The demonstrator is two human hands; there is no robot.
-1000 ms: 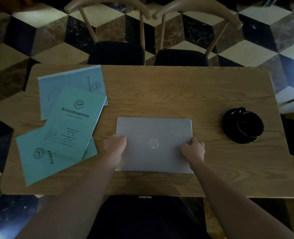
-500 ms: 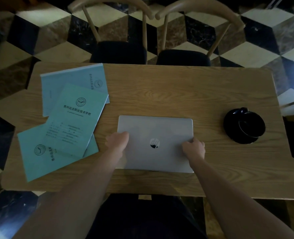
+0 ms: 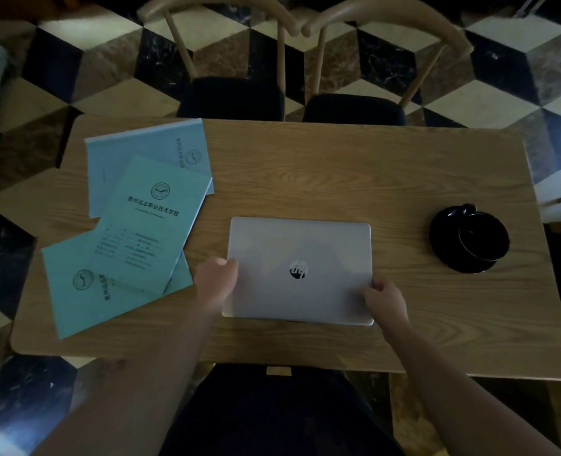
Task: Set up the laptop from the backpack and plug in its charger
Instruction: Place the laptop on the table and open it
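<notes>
lying flat, closed laptop [image 3: 300, 271], long axis left-right, both hands' fingers clamped on its sides

A wooden counter [image 3: 305, 166] is seen carrying a closed silver laptop [image 3: 300, 255], gripped between the fingers [image 3: 225, 263] at both sides. Three overlapping teal booklets [image 3: 147, 225] are spread left of the fingers; a black cup and saucer [image 3: 468, 238] is set right.
</notes>
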